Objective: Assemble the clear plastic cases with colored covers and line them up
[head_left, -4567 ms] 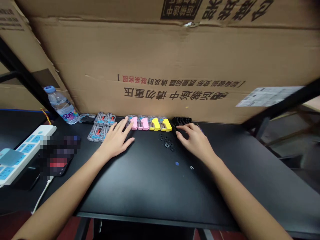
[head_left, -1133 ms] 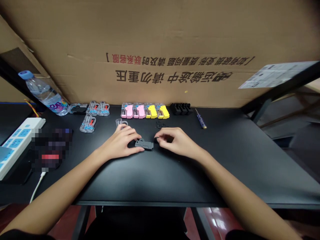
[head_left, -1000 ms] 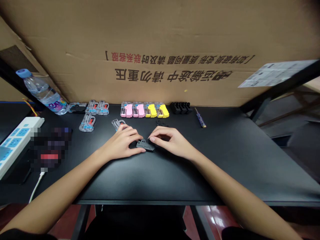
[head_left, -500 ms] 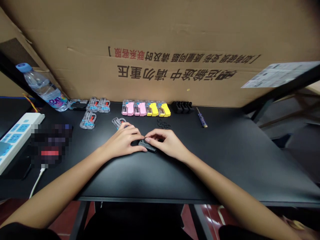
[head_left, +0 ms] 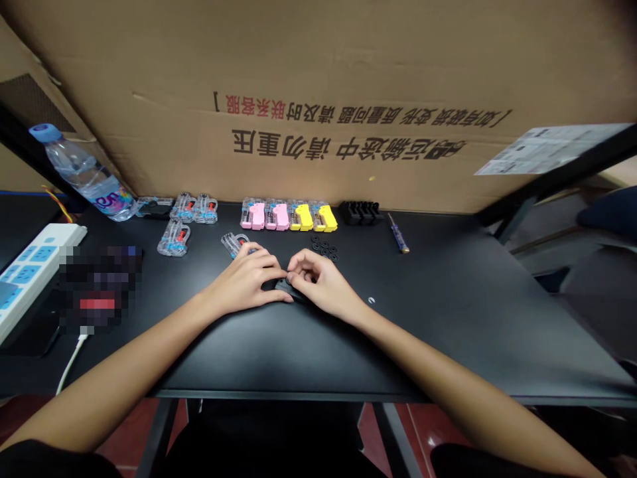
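A small dark grey plastic casing lies low over the table between my two hands, its right part covered by fingers. My left hand grips its left end between thumb and forefinger. From the other side, my right hand has its thumb and curled fingers pressed on the casing's upper side; whether a smaller piece is pinched there is hidden. Just beyond my left hand lies a clear plastic unit, partly covered by it. Several small black rings are grouped behind my right hand.
Along the back stand pink casings, yellow casings, black parts and a screwdriver. More clear units, a bottle and a power strip are leftward. A small white piece lies right of my right wrist.
My right hand has rolled forward over the casing, its fingers curling more and covering more of it. A small white piece now shows beside my right wrist. My left hand keeps its grip.
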`<state>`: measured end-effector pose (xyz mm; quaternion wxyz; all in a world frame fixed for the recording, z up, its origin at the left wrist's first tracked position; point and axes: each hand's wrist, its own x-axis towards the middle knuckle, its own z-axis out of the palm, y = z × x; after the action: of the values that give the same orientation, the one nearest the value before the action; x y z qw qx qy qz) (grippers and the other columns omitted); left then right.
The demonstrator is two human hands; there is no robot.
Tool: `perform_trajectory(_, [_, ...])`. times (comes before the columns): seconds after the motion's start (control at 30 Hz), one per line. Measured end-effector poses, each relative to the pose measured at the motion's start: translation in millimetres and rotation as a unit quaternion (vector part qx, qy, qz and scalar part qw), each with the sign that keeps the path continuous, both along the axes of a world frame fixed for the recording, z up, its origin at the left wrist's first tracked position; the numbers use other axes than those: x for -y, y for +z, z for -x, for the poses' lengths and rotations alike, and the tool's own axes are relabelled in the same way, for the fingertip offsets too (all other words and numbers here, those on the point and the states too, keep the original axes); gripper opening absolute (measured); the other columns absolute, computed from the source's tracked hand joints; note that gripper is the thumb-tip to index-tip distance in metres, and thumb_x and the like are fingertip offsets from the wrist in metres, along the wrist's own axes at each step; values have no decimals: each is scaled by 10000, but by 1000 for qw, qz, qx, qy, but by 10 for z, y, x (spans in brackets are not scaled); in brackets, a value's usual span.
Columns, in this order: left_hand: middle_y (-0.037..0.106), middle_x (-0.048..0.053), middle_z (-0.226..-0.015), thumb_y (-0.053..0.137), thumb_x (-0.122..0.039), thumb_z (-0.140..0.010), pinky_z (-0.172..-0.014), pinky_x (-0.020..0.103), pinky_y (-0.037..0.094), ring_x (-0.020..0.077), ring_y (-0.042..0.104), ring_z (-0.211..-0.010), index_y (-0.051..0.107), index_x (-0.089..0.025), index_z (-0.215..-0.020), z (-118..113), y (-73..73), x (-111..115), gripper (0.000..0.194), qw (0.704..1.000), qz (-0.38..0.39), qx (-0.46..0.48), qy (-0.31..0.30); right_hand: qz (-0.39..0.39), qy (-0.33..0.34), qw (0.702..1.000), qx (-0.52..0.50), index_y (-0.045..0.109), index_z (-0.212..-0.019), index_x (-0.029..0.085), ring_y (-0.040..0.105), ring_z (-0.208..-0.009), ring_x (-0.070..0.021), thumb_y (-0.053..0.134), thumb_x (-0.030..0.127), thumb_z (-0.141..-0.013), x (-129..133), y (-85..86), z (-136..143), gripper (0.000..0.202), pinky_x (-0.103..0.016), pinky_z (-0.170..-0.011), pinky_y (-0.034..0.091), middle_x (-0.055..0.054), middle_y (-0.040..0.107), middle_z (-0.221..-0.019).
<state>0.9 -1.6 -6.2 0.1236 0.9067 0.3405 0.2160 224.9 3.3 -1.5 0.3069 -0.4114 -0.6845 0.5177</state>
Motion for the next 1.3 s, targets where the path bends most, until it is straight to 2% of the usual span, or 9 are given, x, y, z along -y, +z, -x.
perform_trajectory(0.33, [768,49,-977,677,-653,-983,-1071,448,343,239,634,-1014,814,-220,-1119,19,25,5,474,1000,-8,3,14,5,45,999,5,608,-953,224,461,-651,-145,678,503,-955,-48,-4,-69,287,-291,-629,405,31,546,-746])
perform_trajectory(0.53, [773,56,-1002,686,-640,-988,-1077,458,348,243,638,-1029,819,-228,-1141,42,35,-4,459,1000,-3,-2,11,7,38,999,2,636,-973,229,497,-665,-155,715,553,-936,-52,-13,-65,337,-299,-637,432,16,593,-785])
perform_trajectory(0.77, [778,58,-993,663,-641,-999,-1069,447,352,238,637,-1003,807,-201,-1096,19,45,8,473,999,-34,-2,5,-1,26,1000,7,623,-970,233,476,-635,-147,706,515,-941,-22,-3,-46,296,-297,-627,433,37,548,-730])
perform_trajectory(0.9, [771,53,-970,654,-648,-999,-1066,443,356,238,641,-990,800,-200,-1097,10,48,12,481,999,-38,1,8,-8,22,1000,-1,635,-967,224,515,-655,-146,706,469,-952,-18,-28,-45,256,-298,-651,461,23,597,-767])
perform_trajectory(1.13, [780,64,-990,698,-665,-966,-1093,463,359,247,659,-995,810,-205,-1105,92,134,9,493,999,-25,17,41,-76,-45,995,41,726,-1100,232,688,-930,-222,663,466,-1013,-122,-102,-205,257,-353,-839,549,-58,759,-1043])
perform_trajectory(1.23, [794,63,-1012,649,-581,-1026,-1089,471,360,244,669,-1001,812,-213,-1062,149,202,-3,404,997,-33,30,67,-99,-95,989,47,732,-1111,226,710,-939,-237,658,469,-1014,-187,-55,-315,271,-378,-878,556,-70,772,-1047])
perform_trajectory(1.3, [801,57,-1026,598,-490,-1068,-1075,470,368,240,672,-1004,808,-221,-1028,187,246,-16,343,994,-51,37,91,-115,-119,985,49,734,-1083,219,710,-898,-236,652,477,-1012,-205,7,-360,280,-375,-847,559,-71,770,-999])
